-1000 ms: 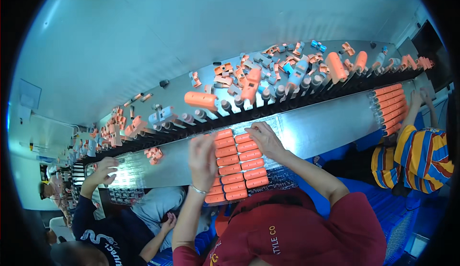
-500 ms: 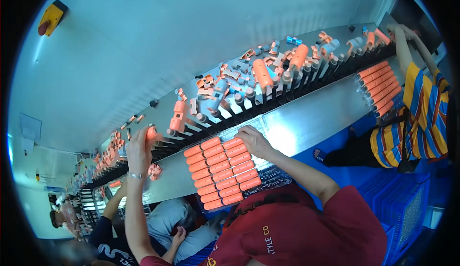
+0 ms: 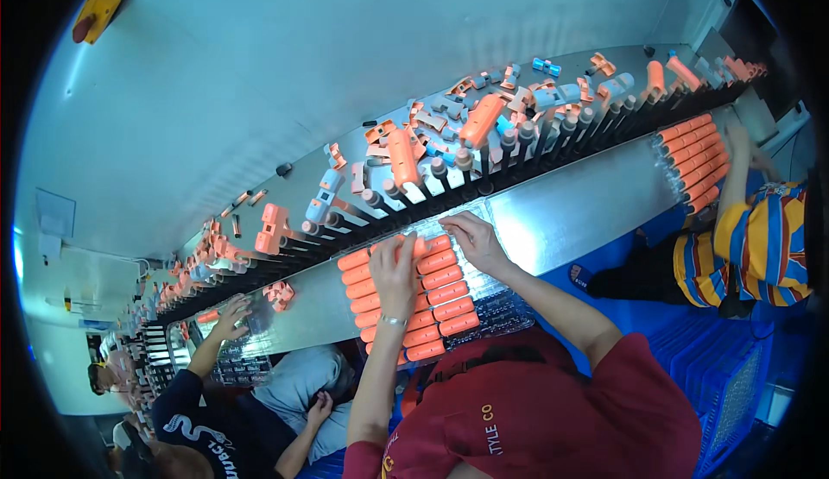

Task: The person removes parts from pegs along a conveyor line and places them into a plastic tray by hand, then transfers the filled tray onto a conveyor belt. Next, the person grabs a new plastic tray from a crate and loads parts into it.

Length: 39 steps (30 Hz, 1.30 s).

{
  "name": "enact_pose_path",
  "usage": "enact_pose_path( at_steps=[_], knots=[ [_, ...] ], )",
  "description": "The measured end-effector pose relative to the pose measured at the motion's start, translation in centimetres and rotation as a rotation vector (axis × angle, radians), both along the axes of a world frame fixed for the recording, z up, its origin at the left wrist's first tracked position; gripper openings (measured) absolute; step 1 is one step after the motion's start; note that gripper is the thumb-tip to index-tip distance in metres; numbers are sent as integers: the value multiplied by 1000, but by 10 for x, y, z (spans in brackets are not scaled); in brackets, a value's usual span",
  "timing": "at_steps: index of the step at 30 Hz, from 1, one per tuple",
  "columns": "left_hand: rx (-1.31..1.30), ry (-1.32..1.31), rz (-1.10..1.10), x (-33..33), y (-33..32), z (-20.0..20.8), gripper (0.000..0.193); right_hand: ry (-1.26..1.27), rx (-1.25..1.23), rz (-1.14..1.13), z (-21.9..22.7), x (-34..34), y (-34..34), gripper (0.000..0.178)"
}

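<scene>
A clear plastic tray [image 3: 492,316] in front of me holds rows of orange cylinders [image 3: 446,292]. My left hand [image 3: 394,270] is over the tray's far middle part, its fingers closed on an orange cylinder [image 3: 420,247] at the far row. The hand and wrist hide part of the rows beneath. Just beyond the tray's far right corner is my right hand [image 3: 477,239], fingers bent but apart, with nothing visible in them. Its fingertips are near the row of dark upright pegs [image 3: 466,181].
Orange and grey-blue cylinders, such as one orange cylinder [image 3: 402,156], sit on pegs. Loose clip-shaped pieces [image 3: 429,121] lie behind. Co-workers are at both sides: a hand [image 3: 231,317] at left, a striped sleeve [image 3: 751,229] at right. Blue crates [image 3: 725,384] stand lower right.
My left hand has moved right from the pegs to the tray, bringing an orange cylinder. My right hand has shifted slightly right, off the tray's corner. The left co-worker's hand has come forward.
</scene>
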<state>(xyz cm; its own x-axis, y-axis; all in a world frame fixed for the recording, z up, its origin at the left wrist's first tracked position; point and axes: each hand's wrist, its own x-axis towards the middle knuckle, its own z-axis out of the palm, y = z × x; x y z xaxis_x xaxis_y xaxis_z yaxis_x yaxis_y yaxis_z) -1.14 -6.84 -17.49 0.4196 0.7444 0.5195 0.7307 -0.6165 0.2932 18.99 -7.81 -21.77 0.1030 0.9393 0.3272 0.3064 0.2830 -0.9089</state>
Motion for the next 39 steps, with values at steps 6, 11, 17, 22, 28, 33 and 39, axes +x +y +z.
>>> enact_pose_path(
  at_steps=[6,11,17,22,28,33,39],
  knots=[
    [-150,27,-100,23,22,-32,43,-11,3,-20,1,3,-6,19],
    [-149,-33,-166,22,6,-37,46,18,-10,-30,3,5,-6,18],
    [5,-251,-185,18,0,61,51,15,2,9,4,8,-4,19],
    [18,162,-228,-15,75,174,84,-22,1,-8,-3,12,-6,19],
    [-213,537,-328,-85,145,202,59,6,-3,18,0,1,-6,18],
    [-409,322,-272,-103,136,183,35,-47,-5,64,39,24,-24,22],
    [85,229,28,-147,101,144,35,-532,549,-190,157,95,2,38]
  ],
)
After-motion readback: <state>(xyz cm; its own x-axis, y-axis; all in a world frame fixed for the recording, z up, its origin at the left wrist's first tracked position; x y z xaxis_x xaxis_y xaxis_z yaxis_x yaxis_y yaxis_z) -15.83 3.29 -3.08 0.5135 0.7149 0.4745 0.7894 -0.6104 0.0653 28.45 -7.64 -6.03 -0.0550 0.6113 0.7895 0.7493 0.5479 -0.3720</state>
